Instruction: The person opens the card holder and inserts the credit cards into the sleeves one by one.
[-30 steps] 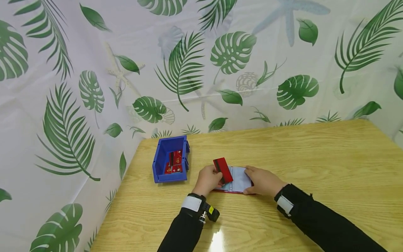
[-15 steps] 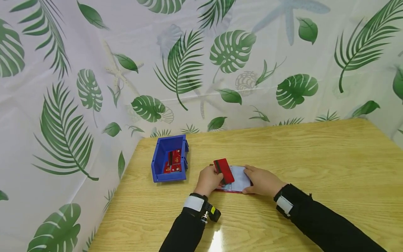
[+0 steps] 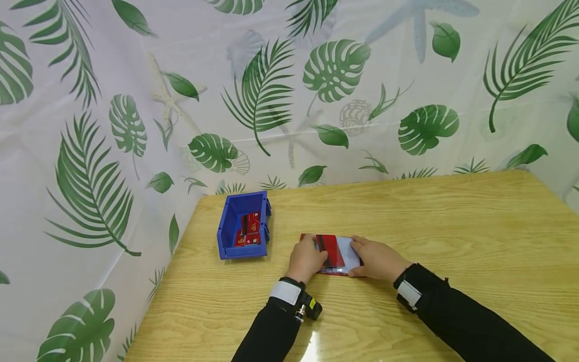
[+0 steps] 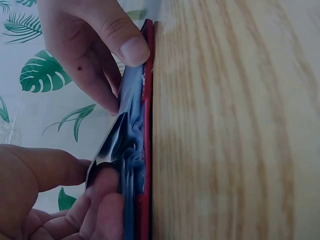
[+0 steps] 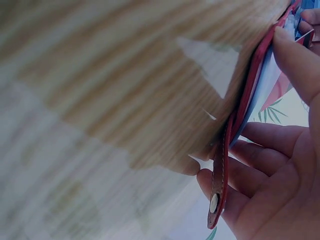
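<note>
A card holder (image 3: 352, 257) with a red cover and clear plastic sleeves lies spread open on the table. My left hand (image 3: 306, 259) pinches a red card (image 3: 334, 251) with a black stripe, which now lies over the sleeves. In the left wrist view, the card (image 4: 106, 145) slants close against the rumpled sleeves (image 4: 133, 145), thumb on one side and fingers on the other. My right hand (image 3: 381, 260) grips the holder's right side, thumb at the near edge, fingers around the far side. A strap (image 5: 219, 187) with a metal snap sticks out beside the right fingers.
A blue bin (image 3: 244, 251) stands left of the hands, with several red cards (image 3: 250, 224) inside. The wooden table (image 3: 443, 221) meets a leaf-print cloth (image 3: 280, 115) at the back and left.
The red card has tipped down and shifted right, from raised above the holder to lying over its sleeves. My left hand moved slightly right with it; the right hand kept its grip.
</note>
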Tool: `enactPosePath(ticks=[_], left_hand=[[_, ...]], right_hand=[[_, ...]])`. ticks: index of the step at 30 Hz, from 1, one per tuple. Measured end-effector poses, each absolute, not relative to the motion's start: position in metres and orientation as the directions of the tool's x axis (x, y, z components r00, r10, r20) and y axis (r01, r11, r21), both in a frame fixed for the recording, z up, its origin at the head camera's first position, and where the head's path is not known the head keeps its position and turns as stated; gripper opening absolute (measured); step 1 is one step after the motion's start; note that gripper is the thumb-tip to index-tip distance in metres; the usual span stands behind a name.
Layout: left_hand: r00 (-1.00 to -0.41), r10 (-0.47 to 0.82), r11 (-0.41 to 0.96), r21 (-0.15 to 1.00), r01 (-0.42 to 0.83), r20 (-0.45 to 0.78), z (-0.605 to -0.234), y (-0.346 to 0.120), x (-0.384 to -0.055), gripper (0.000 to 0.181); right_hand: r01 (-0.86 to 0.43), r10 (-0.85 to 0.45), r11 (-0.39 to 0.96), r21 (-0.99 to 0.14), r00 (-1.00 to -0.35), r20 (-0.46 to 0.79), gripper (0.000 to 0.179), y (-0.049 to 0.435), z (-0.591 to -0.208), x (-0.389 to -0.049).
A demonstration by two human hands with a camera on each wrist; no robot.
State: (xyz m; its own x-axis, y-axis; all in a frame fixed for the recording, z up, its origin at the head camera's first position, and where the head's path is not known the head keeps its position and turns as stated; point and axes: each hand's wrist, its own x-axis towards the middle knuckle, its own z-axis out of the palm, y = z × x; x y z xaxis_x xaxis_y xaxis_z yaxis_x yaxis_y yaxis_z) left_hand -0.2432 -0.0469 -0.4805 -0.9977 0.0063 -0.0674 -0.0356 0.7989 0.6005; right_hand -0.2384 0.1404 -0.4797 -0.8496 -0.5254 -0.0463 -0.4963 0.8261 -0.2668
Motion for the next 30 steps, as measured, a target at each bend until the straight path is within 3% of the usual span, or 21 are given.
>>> enactPosePath(ticks=[12, 23, 30], left_hand=[[-0.997, 0.078, 0.830, 0.554, 0.072, 0.012, -0.483, -0.050, -0.239, 0.035], [-0.988, 0.129, 0.922, 0.357, 0.150, 0.083, -0.480, -0.033, -0.236, 0.026], [-0.992, 0.119, 0.933, 0.337, 0.129, 0.050, -0.477, -0.022, -0.231, 0.042]], right_hand=[[-0.488, -0.521, 0.831, -0.266, -0.851, -0.067, 0.077, 0.140, -0.480, -0.239], [-0.487, -0.523, 0.824, -0.290, -0.851, -0.055, 0.078, 0.141, -0.477, -0.237], [-0.475, -0.512, 0.825, -0.304, -0.858, -0.048, 0.082, 0.142, -0.478, -0.238]])
